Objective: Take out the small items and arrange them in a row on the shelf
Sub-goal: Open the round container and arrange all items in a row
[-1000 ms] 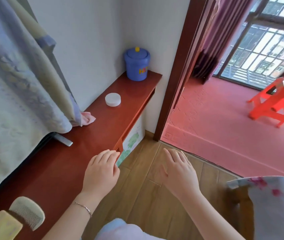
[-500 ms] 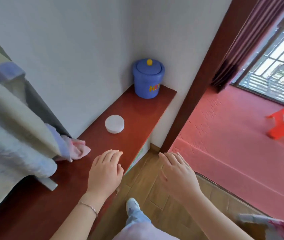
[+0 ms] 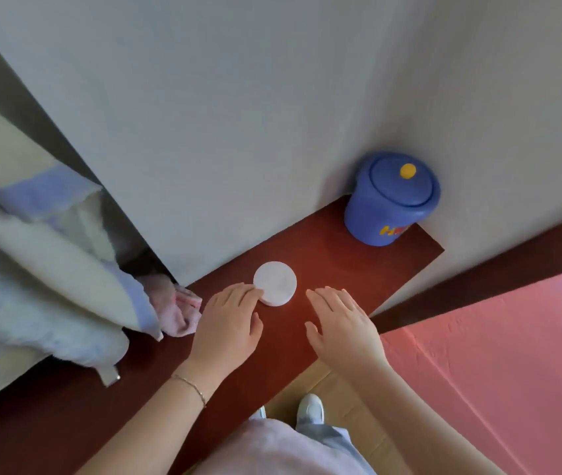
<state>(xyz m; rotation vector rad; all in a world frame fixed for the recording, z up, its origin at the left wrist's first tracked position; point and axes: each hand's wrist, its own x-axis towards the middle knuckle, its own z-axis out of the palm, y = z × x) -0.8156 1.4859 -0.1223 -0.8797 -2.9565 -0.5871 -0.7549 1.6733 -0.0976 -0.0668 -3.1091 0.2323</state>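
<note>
Head view, looking steeply down: the blue lidded pot (image 3: 391, 200), with a yellow knob on its lid, stands at the far right end of the red-brown shelf (image 3: 348, 269), tucked into the corner where two walls meet. By its shape and closed lid it is probably what holds the small items, though nothing inside can be seen. Nearer and to the left lies a flat white round tin (image 3: 275, 283), flat on the shelf.

The left hand (image 3: 228, 323) is spread open, palm down, its fingertips touching the near left rim of the white tin. The right hand (image 3: 343, 323) is also open and empty, hovering over the shelf just right of the tin, not touching it. The two hands are apart, with the tin's near edge between them.

A likely slip: a push from the left fingertips could slide the tin right and toward the near edge of the shelf, which drops to the wooden floor where the person's shoes (image 3: 310, 407) stand. The pot sits close to the shelf's right end, so a careless grab at its lid could nudge it off.

Open shelf lies between tin and pot, enough for a row. To the left, a pink cloth (image 3: 180, 313) and a hanging pale blanket (image 3: 43, 269) crowd the surface.
</note>
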